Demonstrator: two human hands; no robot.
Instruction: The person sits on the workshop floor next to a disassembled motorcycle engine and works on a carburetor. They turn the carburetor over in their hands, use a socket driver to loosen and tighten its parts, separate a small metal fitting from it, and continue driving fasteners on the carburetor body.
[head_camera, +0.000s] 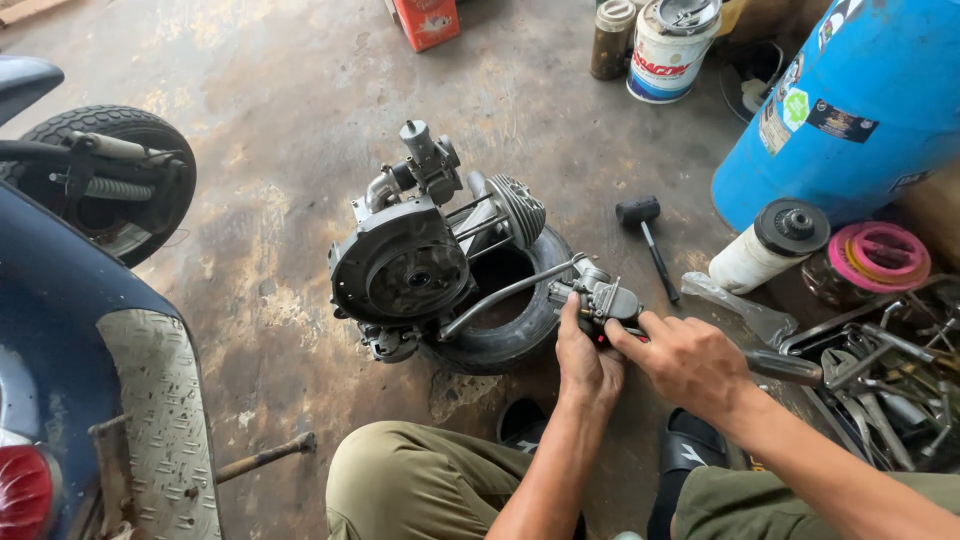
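A grey scooter engine (405, 265) with a finned cylinder (515, 208) rests on a small black tyre (500, 335) on the concrete floor. A bent metal lever (500, 293) runs from the engine to a small metal part (603, 297) at the tyre's right edge. My left hand (583, 365) grips that part from below. My right hand (690, 362) holds a tool with a dark handle (785, 367), its forefinger stretched along the tool toward the part.
A blue scooter body (60, 330) and its wheel (110, 175) stand at left. A blue drum (850, 100), paint cans (665, 45), a black mallet (645, 235), a white bottle (765, 250), a pink-lidded jar (870, 262) and several loose tools (890, 385) crowd the right.
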